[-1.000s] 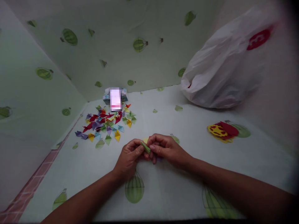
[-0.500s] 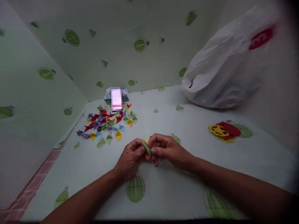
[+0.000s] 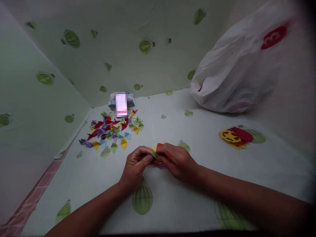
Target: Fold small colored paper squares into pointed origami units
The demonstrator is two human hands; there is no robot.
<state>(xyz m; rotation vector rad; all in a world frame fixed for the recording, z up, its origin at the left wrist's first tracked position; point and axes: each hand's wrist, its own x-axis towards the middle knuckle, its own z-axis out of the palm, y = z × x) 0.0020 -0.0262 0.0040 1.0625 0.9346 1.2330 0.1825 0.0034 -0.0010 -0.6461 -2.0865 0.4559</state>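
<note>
A small folded piece of green paper [image 3: 154, 154] is pinched between both hands above the white surface. My left hand [image 3: 138, 162] grips its left side between thumb and fingers. My right hand [image 3: 176, 161] has its fingertips closed at the right side, partly hiding the paper. Behind and under the hands show parts of red paper [image 3: 159, 145], yellow paper [image 3: 154, 147] and purple paper [image 3: 162, 167]. Farther left lies a heap of folded origami pieces [image 3: 115, 135] in red, purple, green, yellow and blue.
A lit phone [image 3: 121, 103], blurred out, leans on a patterned box [image 3: 131, 99] behind the heap. To the right stand a white plastic bag [image 3: 222, 82] and, nearer, some red and yellow cut-outs [image 3: 232, 136]. Walls with balloon prints [image 3: 146, 45] enclose the back and left.
The green paper has turned from steeply slanted to flatter. My right hand has rolled over it, knuckles up, and more red paper shows behind. The view has shifted slightly.
</note>
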